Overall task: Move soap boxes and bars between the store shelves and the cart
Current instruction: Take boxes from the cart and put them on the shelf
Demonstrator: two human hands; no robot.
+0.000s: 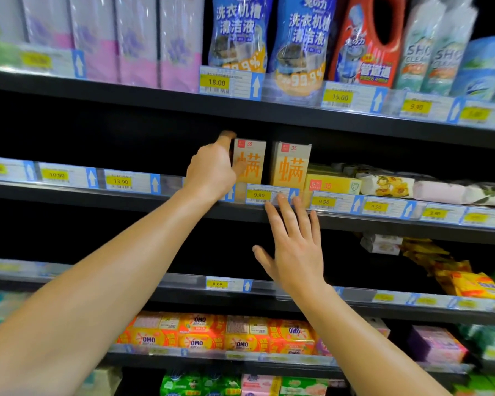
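Two tan soap boxes with a big orange character stand upright side by side on the middle shelf. My left hand grips the left soap box, thumb on its front and fingers round its left edge. The right soap box stands free beside it. My right hand hovers below them in front of the shelf edge, fingers spread and straight, fingertips by the 9.90 price tag. It holds nothing.
A flat yellow soap box and wrapped bars lie right of the tan boxes. Detergent bottles and pouches fill the top shelf. Orange OMO soap packs sit two shelves down. Yellow packs lean at right.
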